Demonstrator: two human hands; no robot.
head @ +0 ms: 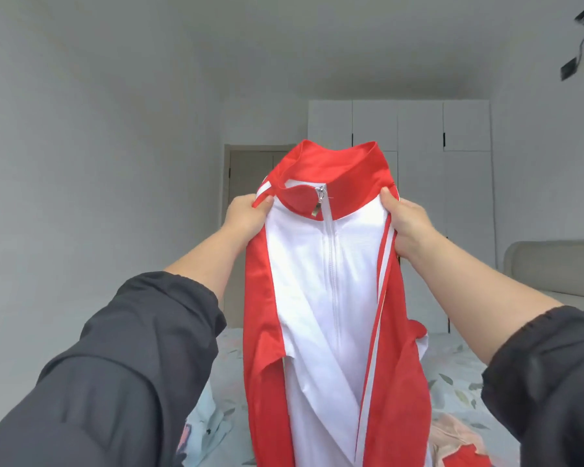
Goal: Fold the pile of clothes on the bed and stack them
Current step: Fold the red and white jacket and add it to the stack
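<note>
A red and white zip-up track jacket (331,298) hangs upright in front of me, held up at arm's length, zipper closed to the red collar. My left hand (246,215) pinches its left shoulder. My right hand (407,227) grips its right shoulder by the striped seam. Both red sleeves droop down along the sides. Below, on the bed (459,375) with a leaf-print sheet, lie a pale pink garment (455,439), a red piece (466,458) and a light blue garment (206,429), each partly hidden by the jacket or my dark sleeves.
A white wardrobe (418,129) stands along the far wall with a door (246,166) to its left. A beige padded headboard (553,264) is at the right. A plain wall runs along the left.
</note>
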